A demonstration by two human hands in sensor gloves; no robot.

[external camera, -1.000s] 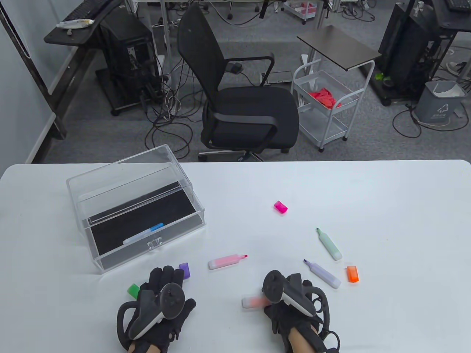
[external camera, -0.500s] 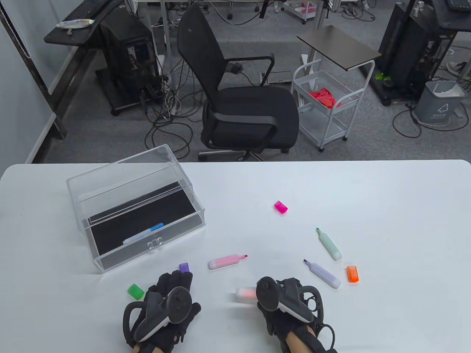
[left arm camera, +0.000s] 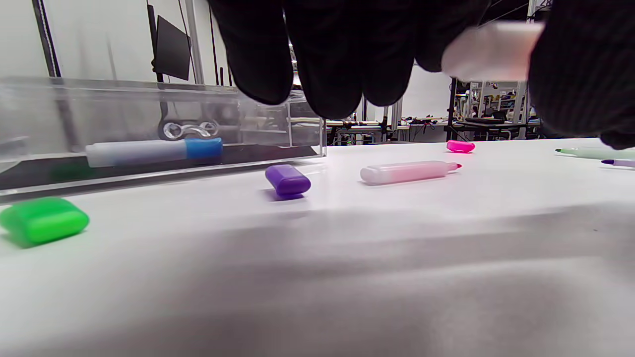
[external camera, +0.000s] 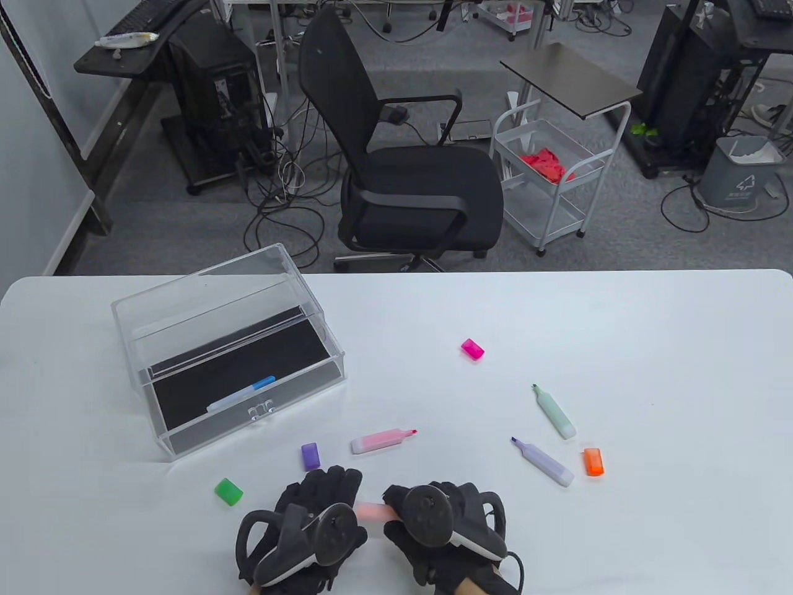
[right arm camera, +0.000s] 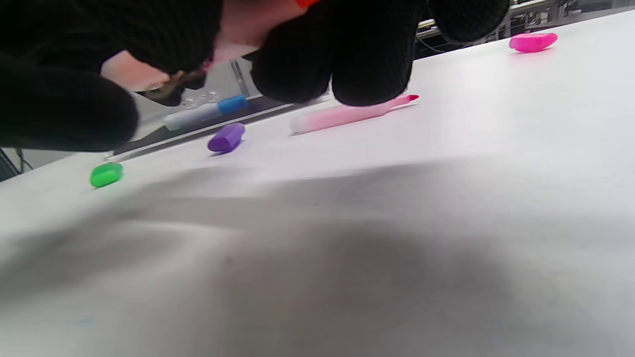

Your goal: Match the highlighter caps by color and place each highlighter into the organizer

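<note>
My right hand point(external camera: 433, 517) grips an uncapped orange highlighter point(external camera: 372, 512) just above the table's near edge. My left hand point(external camera: 322, 496) has its fingers fairly straight, and the highlighter's blurred blunt end point(left arm camera: 491, 52) lies beside them. The orange cap point(external camera: 593, 462) lies far right. A pink highlighter point(external camera: 381, 440), purple cap point(external camera: 310, 456) and green cap point(external camera: 228, 491) lie ahead of my hands. The pink cap point(external camera: 472, 349), green highlighter point(external camera: 556, 414) and purple highlighter point(external camera: 545, 463) lie to the right. A capped blue highlighter point(external camera: 241, 393) sits inside the clear organizer point(external camera: 186, 297).
The organizer's drawer is pulled out toward me at the left. Beyond the table's far edge stand an office chair point(external camera: 409, 180) and a white cart point(external camera: 548, 186).
My right hand carried the orange highlighter leftward. My left hand moved right from beside the green cap, uncovering the purple cap, and now meets the highlighter's end.
</note>
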